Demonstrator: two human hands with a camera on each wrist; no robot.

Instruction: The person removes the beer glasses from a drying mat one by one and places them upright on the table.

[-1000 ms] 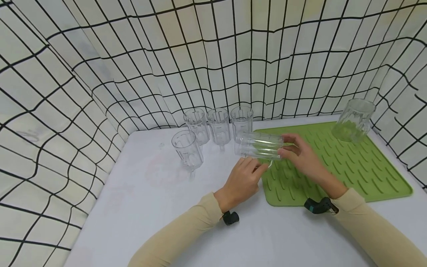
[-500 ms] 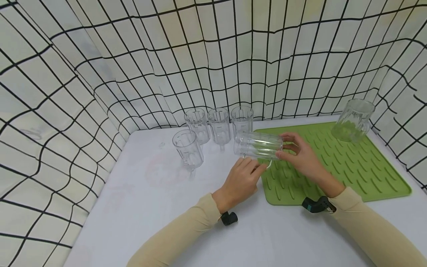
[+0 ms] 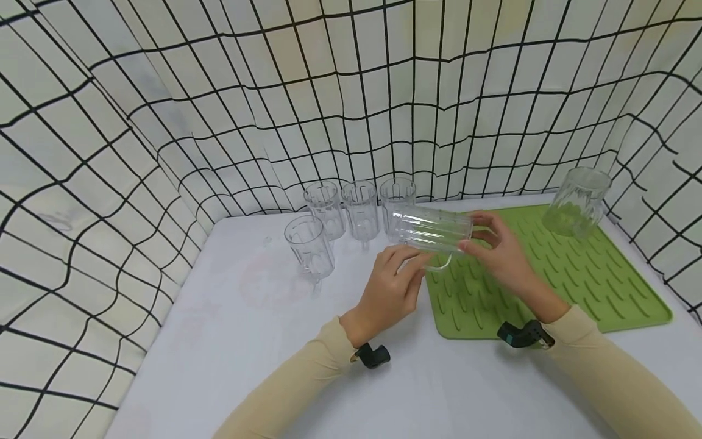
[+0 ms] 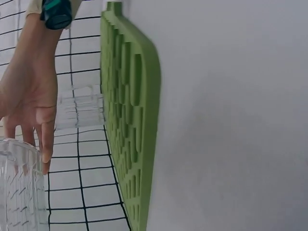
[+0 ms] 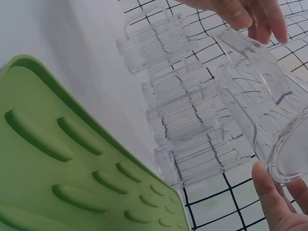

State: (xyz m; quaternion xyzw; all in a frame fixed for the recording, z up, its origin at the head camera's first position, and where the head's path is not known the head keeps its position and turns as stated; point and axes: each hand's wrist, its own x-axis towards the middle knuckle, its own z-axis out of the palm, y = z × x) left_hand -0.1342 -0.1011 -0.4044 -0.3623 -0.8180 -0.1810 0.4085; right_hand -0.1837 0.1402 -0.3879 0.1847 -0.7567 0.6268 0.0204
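A clear glass mug (image 3: pixel 433 230) lies sideways in the air over the left edge of the green mat (image 3: pixel 603 292), its handle (image 3: pixel 441 266) hanging toward me. My right hand (image 3: pixel 503 256) grips the mug's right end between thumb and fingers. In the right wrist view, my thumb (image 5: pixel 264 185) presses by the round end of the mug (image 5: pixel 250 86). My left hand (image 3: pixel 386 286) is by the mug's left end, fingers loosely bent and off the handle. The left wrist view catches part of the mug (image 4: pixel 19 187) with the right hand (image 4: pixel 33 91) above it.
Three clear mugs (image 3: pixel 360 210) stand in a row at the back of the white table (image 3: pixel 247 366); another mug (image 3: pixel 310 247) stands in front of them at left. On the mat's far right corner is one more glass mug (image 3: pixel 578 204). Black netting (image 3: pixel 384 122) encloses the back and sides.
My left hand has let go of the handle and shifted slightly left. The mug has turned a little in my right hand, with its handle now more in view.
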